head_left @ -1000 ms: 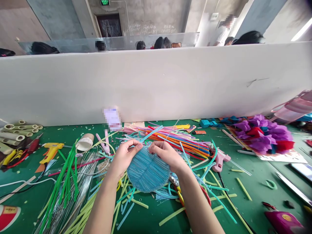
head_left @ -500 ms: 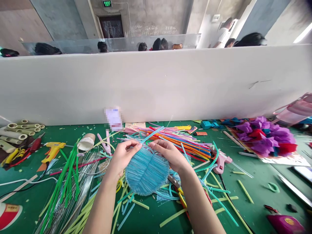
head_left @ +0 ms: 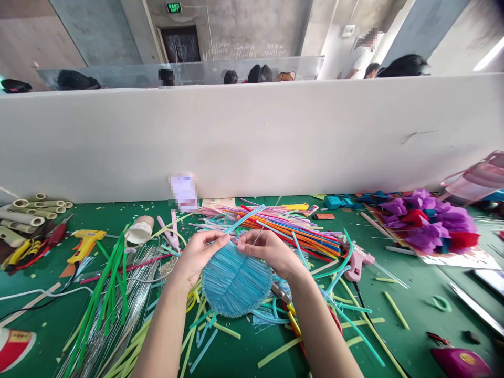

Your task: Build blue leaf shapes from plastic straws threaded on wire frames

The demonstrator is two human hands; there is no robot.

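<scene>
A round blue leaf shape (head_left: 238, 281) of fuzzy pipe cleaners, with a slanting midrib, is held up over the table. My left hand (head_left: 200, 257) pinches its top edge between thumb and forefinger. Blue pipe-cleaner ends (head_left: 246, 218) stick up past those fingertips. Close beside it, my right hand (head_left: 271, 252) is closed at the leaf's top, thumb against forefinger. A thin wire (head_left: 271, 214) slants up out of the right fingers. The exact spot where the fingertips meet the leaf is partly hidden.
Bundled colored pipe cleaners (head_left: 295, 231) lie behind my hands. At left are green strips (head_left: 114, 283), loose wires, a yellow glue gun (head_left: 85, 244) and bamboo tubes (head_left: 35, 210). A pink glue gun (head_left: 356, 262), pliers (head_left: 289, 304) and purple flowers (head_left: 429, 226) are right. A white partition (head_left: 252, 136) stands behind.
My right fingertips have shifted slightly left and down, nearer the left ones. The thin wire now shows longer above the right hand. The leaf has barely moved.
</scene>
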